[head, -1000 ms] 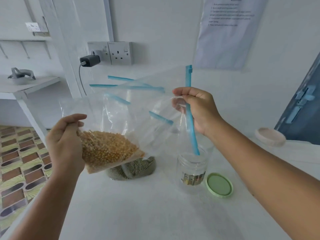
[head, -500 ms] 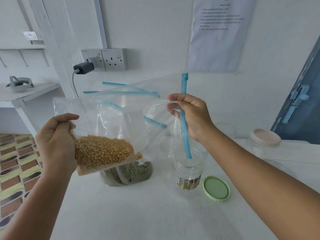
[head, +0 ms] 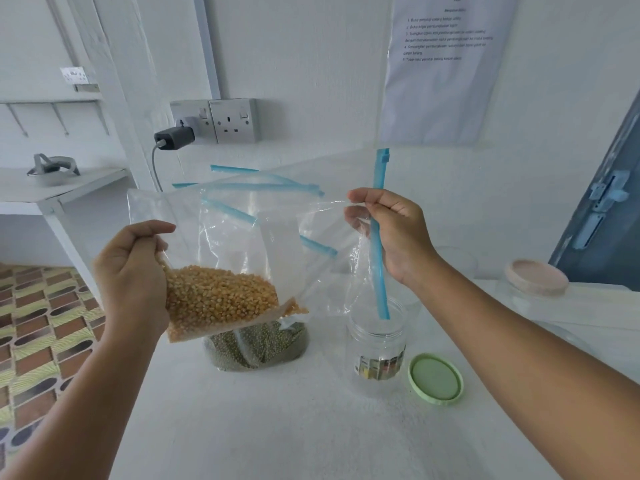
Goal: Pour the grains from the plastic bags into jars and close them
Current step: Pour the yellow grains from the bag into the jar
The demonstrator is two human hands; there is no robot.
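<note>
- A clear plastic bag (head: 242, 258) of yellow corn kernels (head: 221, 306) is held in the air above a white tabletop (head: 277, 427), tipped toward the right.
- The left hand (head: 135, 275) is clenched around the bag's lower corner, where the kernels are gathered.
- The right hand (head: 391, 233) pinches the bag's mouth, with fingers curled round the blue zip strip (head: 380, 244); the strip's lower end hangs just over the open jar.
- The step in hand appears to be lining up the bag's mouth with the jar; no kernels are seen falling.
- The next move would call for the left corner to be raised so the kernels slide toward the mouth, which must be kept over the narrow jar opening, or grain may be spilled.
- A clear jar (head: 377, 344) stands on the tabletop below the right hand; it looks empty, and a label is seen low on its side.
- Its green lid (head: 435, 378) lies flat just to the right of the jar.
- A second plastic bag (head: 256, 348) of small green beans rests on the tabletop behind the held bag.
- At the far right, another clear jar (head: 535, 296) is closed with a pale pink lid (head: 536, 277); its contents cannot be made out.
</note>
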